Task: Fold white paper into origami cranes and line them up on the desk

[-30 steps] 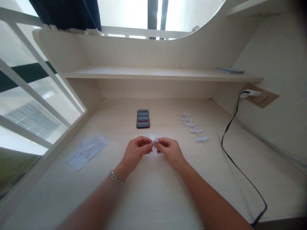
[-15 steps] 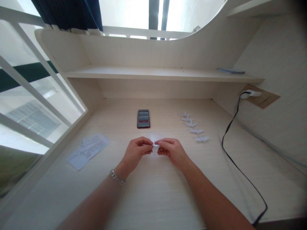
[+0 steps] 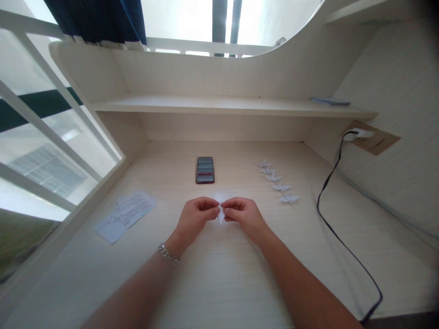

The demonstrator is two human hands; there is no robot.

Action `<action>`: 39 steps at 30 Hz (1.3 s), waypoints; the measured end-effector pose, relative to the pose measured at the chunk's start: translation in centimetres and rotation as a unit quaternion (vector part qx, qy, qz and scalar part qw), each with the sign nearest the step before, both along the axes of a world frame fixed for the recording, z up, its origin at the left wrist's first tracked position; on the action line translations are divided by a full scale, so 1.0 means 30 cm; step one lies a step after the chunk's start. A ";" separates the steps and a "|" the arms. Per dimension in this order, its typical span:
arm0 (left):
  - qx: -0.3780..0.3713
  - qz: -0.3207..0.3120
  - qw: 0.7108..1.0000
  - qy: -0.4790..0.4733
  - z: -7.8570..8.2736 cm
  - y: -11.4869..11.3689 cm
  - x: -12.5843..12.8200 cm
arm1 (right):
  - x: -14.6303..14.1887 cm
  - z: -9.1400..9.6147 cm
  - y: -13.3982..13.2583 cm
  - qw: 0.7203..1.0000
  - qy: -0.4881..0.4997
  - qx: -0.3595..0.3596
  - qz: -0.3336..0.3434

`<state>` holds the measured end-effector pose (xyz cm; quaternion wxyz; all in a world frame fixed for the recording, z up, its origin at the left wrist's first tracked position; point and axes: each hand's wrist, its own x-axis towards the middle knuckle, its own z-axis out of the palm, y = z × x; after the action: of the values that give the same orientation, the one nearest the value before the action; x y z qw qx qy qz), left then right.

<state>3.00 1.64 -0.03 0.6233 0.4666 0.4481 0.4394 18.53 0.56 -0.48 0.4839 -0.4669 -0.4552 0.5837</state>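
My left hand (image 3: 196, 218) and my right hand (image 3: 244, 214) meet over the middle of the pale wooden desk (image 3: 219, 274). Both pinch a small folded piece of white paper (image 3: 221, 214) between thumb and fingertips, held just above the desktop. Its lower point juts down between my hands. A silver bracelet (image 3: 168, 254) sits on my left wrist. To the right lies a row of several small white paper cranes (image 3: 277, 182).
A dark phone (image 3: 205, 169) lies flat behind my hands. A printed sheet (image 3: 125, 214) rests at the left near the window frame. A black cable (image 3: 338, 228) runs from a wall socket (image 3: 360, 134) across the right side. A shelf (image 3: 226, 106) spans the back.
My hands have drawn closer together and dropped slightly, pressing the paper into a narrower shape. Nothing else on the desk moved.
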 end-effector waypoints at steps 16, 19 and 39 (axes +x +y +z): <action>0.045 -0.029 0.997 0.054 -0.001 -0.014 0.017 | -0.019 -0.013 0.004 0.992 -0.003 0.092 -0.083; 0.076 -0.023 0.995 0.066 -0.005 -0.012 0.015 | -0.010 -0.011 0.006 0.995 -0.013 0.083 -0.058; 0.307 -0.027 0.888 0.341 0.018 -0.033 0.008 | 0.002 0.015 -0.018 0.951 -0.245 0.190 0.013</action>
<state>3.24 0.64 0.51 0.2695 0.7678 0.4629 0.3515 18.58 0.02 -0.01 0.4296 -0.4890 -0.6680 0.3607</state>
